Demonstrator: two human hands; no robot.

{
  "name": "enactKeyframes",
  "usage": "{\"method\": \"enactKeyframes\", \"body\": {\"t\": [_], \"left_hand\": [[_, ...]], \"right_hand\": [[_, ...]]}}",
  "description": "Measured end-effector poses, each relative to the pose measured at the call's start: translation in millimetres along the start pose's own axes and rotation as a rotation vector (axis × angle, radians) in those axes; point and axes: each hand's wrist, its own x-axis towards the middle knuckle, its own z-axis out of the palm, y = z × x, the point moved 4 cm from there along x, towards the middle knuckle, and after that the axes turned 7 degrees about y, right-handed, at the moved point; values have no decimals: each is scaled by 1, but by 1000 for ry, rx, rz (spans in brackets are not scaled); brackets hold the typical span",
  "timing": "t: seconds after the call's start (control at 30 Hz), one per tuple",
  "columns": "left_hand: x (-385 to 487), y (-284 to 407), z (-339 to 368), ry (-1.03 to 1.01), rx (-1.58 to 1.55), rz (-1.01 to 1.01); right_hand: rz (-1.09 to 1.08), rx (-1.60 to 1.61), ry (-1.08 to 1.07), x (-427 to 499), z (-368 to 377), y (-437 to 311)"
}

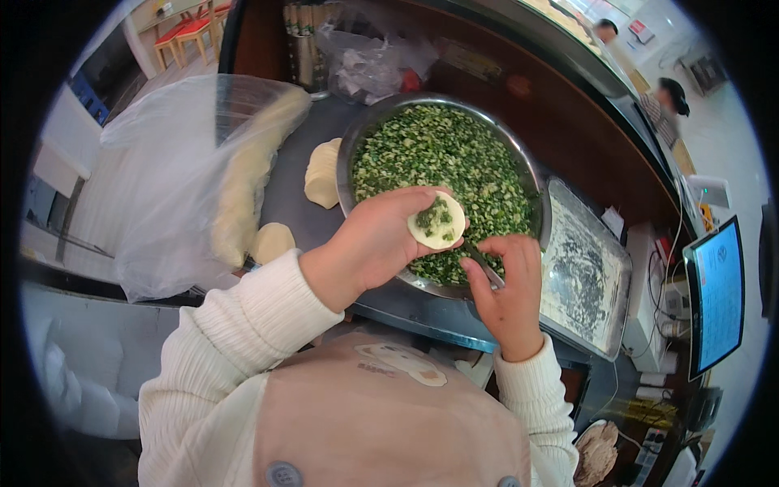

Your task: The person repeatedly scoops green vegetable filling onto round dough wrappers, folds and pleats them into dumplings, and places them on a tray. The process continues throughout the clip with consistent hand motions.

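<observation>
On my left hand [377, 237] lies a round dough wrapper [453, 228], thumb resting on its edge, with a small mound of chopped green filling [434, 218] on it. My right hand [511, 286] pinches the handle of a metal utensil [492, 274], whose far end is hidden near the left fingers. Both hands are over the near part of a large steel bowl [538, 176], which holds a mass of chopped green and pale filling [444, 146]. Left of the bowl, touching or nearly touching it, a stack of dough wrappers [322, 173] leans over.
A clear plastic bag [164, 164] covers a long roll of dough [246, 176] at the left. Nearer me sits another wrapper pile [274, 242]. Right of the bowl is a flour-dusted metal tray [584, 268], then a monitor [718, 295] and cables. Two people [666, 109] are beyond the counter's raised edge.
</observation>
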Motion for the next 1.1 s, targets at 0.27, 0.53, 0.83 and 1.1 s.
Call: {"method": "enactKeyframes", "body": {"t": [0.27,0.53,0.83,1.1], "left_hand": [[-17,-9,18,-174,83,-14],[-32,-19,36,-234,165,17],[-54,-8,41,-370,682,469],[-59,-4,44,-438,741,845]], "right_hand": [[-452,-33,77,9,-9,-20],[-140,147,163,20,-19,-10],[117,497,173,8,-15,-11],[-47,637,209,1,-24,-31]]}}
